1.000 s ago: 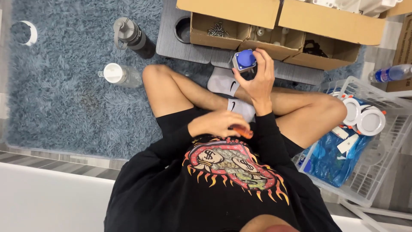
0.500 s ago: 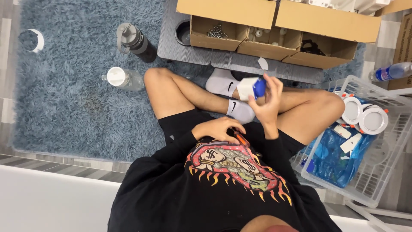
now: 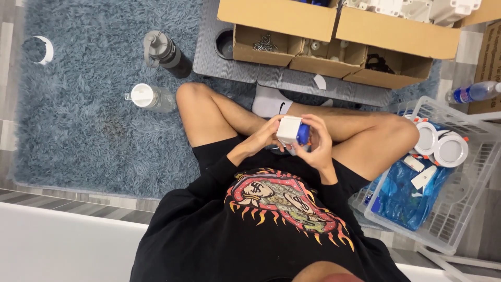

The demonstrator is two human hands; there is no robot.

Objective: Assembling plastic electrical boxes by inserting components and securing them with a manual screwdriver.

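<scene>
White-and-blue box (image 3: 292, 130) is gripped at frame centre between left hand (image 3: 265, 137) and right hand (image 3: 319, 142), both closed.

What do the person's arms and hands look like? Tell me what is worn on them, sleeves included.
Both hands, the left hand and the right hand, are bare, with no gloves. No rings or watch can be made out. Long black sleeves run down to the wrists, part of a black top with a red and orange flame graphic on the chest.
</scene>
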